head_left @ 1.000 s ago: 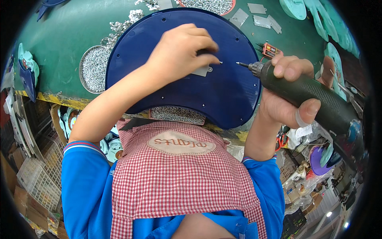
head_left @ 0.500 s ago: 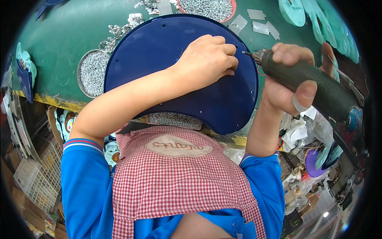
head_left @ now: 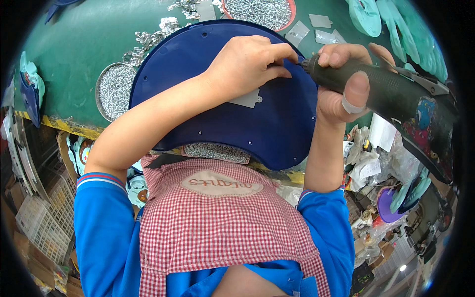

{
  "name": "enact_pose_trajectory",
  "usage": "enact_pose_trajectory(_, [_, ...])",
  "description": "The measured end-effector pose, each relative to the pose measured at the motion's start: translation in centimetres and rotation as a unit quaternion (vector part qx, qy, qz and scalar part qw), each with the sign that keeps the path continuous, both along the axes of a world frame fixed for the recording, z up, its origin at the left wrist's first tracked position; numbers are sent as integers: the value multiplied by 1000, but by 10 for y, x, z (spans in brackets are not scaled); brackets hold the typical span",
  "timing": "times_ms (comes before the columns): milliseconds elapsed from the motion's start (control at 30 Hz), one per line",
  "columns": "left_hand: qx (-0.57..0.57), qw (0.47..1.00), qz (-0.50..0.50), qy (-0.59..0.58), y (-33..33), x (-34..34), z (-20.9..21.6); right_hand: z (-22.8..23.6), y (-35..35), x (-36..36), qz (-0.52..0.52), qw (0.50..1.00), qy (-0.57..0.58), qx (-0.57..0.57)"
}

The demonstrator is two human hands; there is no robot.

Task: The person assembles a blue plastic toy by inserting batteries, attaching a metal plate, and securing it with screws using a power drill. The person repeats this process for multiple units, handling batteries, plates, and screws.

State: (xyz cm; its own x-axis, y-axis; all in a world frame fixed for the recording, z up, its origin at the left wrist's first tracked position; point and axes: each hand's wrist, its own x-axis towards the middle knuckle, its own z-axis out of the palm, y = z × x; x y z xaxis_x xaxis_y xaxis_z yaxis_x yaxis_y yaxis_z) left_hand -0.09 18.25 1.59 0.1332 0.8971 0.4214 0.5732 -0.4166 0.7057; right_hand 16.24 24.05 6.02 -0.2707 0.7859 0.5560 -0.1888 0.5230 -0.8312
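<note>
A dark blue curved plastic panel (head_left: 282, 128) with small holes lies before me, its concave edge towards my body. My right hand (head_left: 346, 84) is wrapped round a dark power screwdriver (head_left: 376, 91) with a metal lever, its nose pointing left over the panel's right edge. Above the panel, my left hand (head_left: 252, 64) is bent, its index fingertip at the screwdriver's tip and its thumb just below. The other fingers are curled, and whatever they hold is hidden. A thin grey metal plate (head_left: 247, 100) lies on the panel, partly covered by my left hand and wrist.
A round tin of small screws (head_left: 116, 91) stands left of the panel, and a red-rimmed tray of screws (head_left: 260, 11) behind it. Metal clips (head_left: 148, 42) and thin plates (head_left: 320, 21) lie on the green table (head_left: 69, 69). Turquoise plastic parts (head_left: 366, 17) sit at far right.
The screwdriver has moved left, its tip now at my left fingers. My left hand has shifted up and left, with index finger and thumb extended. The grey plate now shows on the panel.
</note>
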Motion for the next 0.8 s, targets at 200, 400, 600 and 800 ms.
enact_pose_trajectory(200, [4,999,8,-44,-1,1,2,23,6,3,175,979,105,-16])
enact_pose_trajectory(400, [13,999,30,-29,-1,-10,6,24,9,-5,224,968,111,-10])
enact_pose_trajectory(600, [14,999,9,-52,0,-25,11,26,9,-18,238,960,141,-32])
enact_pose_trajectory(800, [4,947,47,319,58,-97,22,20,6,-40,177,977,122,-13])
